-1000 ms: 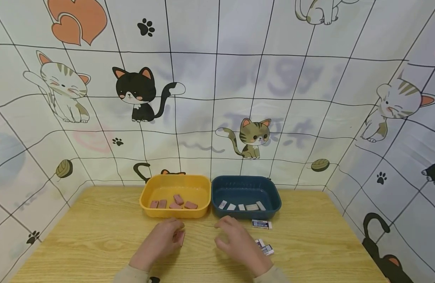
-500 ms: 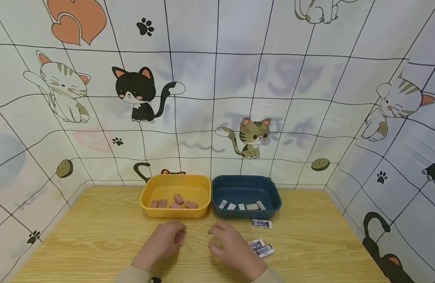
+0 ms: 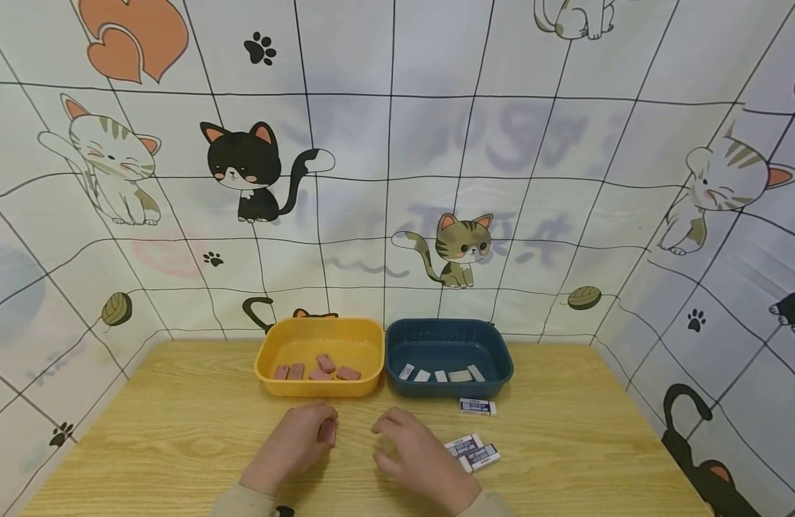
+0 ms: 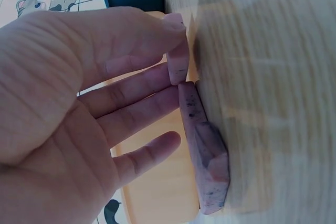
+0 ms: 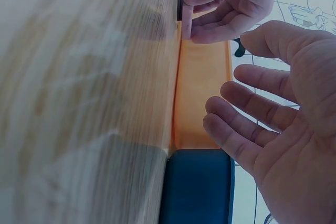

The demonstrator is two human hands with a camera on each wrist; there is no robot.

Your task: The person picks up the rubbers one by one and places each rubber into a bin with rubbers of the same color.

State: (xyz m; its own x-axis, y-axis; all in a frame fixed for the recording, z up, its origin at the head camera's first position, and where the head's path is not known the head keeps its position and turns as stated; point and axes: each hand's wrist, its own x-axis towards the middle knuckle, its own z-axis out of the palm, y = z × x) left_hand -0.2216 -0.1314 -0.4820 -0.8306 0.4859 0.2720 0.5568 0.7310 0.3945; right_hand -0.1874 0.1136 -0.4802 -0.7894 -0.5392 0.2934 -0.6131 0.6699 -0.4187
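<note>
My left hand (image 3: 296, 439) pinches a pink eraser (image 4: 178, 59) between thumb and fingers, just above the table in front of the yellow bin (image 3: 371, 390). In the left wrist view, smudged pink erasers (image 4: 205, 153) stand on the table beside the fingers; in the head view that hand hides them. My right hand (image 3: 423, 458) hovers to the right of the left one, fingers relaxed and apart, holding nothing. Close to its right side lie two overlapping white erasers (image 3: 480, 457) in printed sleeves. A third sleeved eraser (image 3: 477, 407) lies in front of the dark blue bin (image 3: 507, 370).
Several pink erasers (image 3: 326, 363) lie in the yellow bin. The blue bin beside it holds several white erasers (image 3: 460, 376). Both bins stand at the back of the wooden table (image 3: 584, 445), against a cat-print cloth (image 3: 352, 215).
My right hand has drifted left, uncovering more of the two overlapping white erasers. The left hand has stayed nearly in place with the pink eraser.
</note>
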